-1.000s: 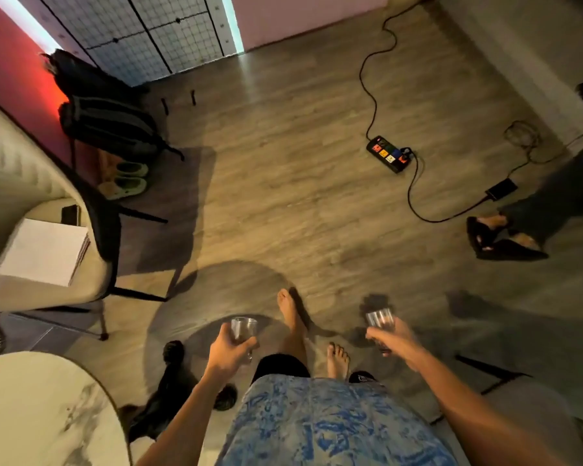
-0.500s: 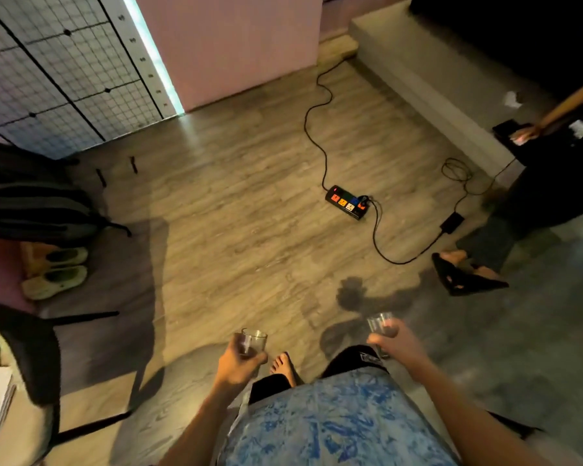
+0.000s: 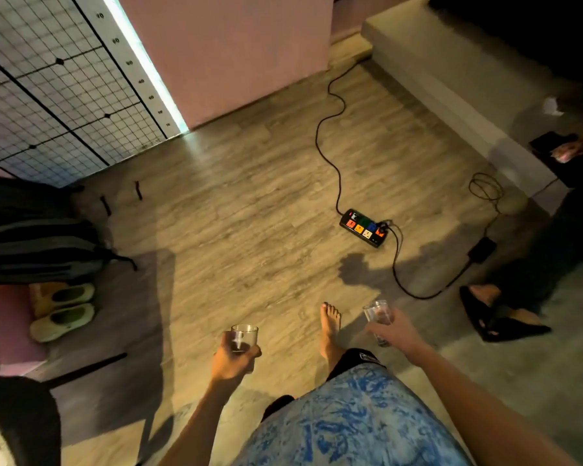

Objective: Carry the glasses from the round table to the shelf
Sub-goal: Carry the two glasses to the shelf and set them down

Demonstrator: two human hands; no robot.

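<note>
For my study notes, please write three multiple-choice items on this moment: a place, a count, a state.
1. Where does the power strip lie?
A. On the wooden floor
B. On a chair
C. In a bag

2. How many glasses does the person carry?
A. One
B. Two
C. Three

3. What is the left hand doing?
A. Hanging empty
B. Gripping a glass
C. Pressing a wall

1 A: it lies on the planks.
2 B: left glass and right glass, one per hand.
3 B: its fingers curl round the glass.
</note>
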